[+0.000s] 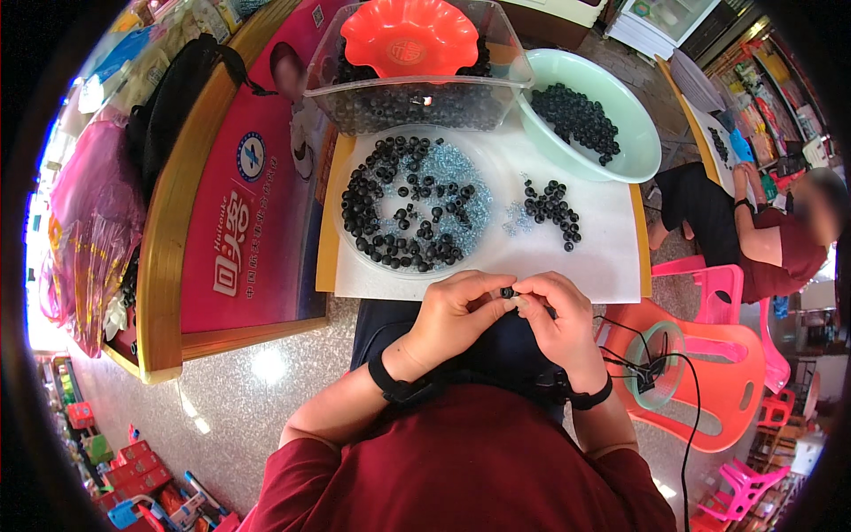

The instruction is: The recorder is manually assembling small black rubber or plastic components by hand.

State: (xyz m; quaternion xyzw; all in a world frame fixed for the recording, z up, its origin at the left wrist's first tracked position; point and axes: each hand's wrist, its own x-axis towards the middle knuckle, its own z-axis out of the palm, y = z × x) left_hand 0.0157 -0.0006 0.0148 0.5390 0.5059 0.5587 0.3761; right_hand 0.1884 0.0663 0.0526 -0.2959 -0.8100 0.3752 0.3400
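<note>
Just past the near edge of the white table top, my two hands meet at their fingertips. My left hand (454, 317) pinches a small black bead (507, 293) between thumb and forefinger. The closed fingertips of my right hand (560, 312) press together right beside that bead; whatever is between them is too small to make out. In front of my hands lies a round clear plastic tray (387, 200) holding black beads (362, 208) and tiny pale blue glass beads (480, 206). To its right, a loose pile of black beads (551, 208) and a few blue ones rest on the table.
At the back stands a clear bin (425, 105) of black beads with a red scalloped dish (408, 40) on top. A pale green basin (651, 151) holds more. A pink-panelled counter (164, 293) borders the left. Orange stool (736, 372) with cables and a seated person (762, 230) are right.
</note>
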